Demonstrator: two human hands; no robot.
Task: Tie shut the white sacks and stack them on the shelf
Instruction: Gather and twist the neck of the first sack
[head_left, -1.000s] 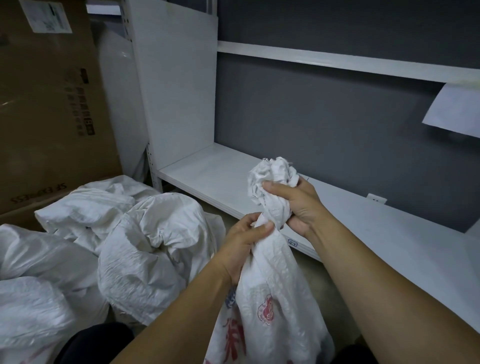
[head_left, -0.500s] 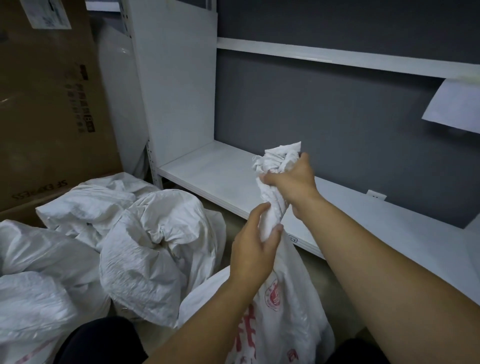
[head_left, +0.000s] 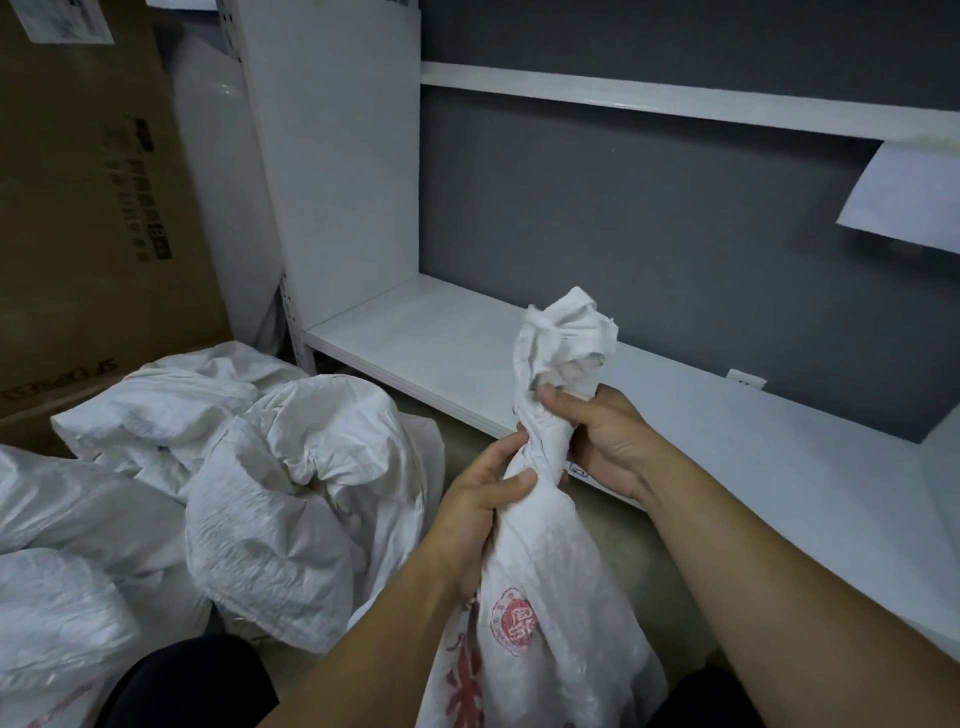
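Note:
A white woven sack (head_left: 540, 587) with red print stands in front of me, its neck twisted into a rope. My left hand (head_left: 478, 504) grips the lower part of the twisted neck. My right hand (head_left: 597, 436) holds the neck just above, under the bunched, crumpled mouth of the sack (head_left: 566, 338). The low white shelf (head_left: 426, 343) runs behind the sack, from the left upright off to the right.
Several other white sacks (head_left: 306, 499) lie heaped on the floor at the left. A large cardboard box (head_left: 88, 208) stands behind them. An upper shelf board (head_left: 675, 98) crosses the grey wall, with a sheet of paper (head_left: 904, 197) hanging at the right.
My left hand, loose around the neck half a second ago, has closed on it. My right hand came down closer to the left, and more of the bunched mouth sticks out above it.

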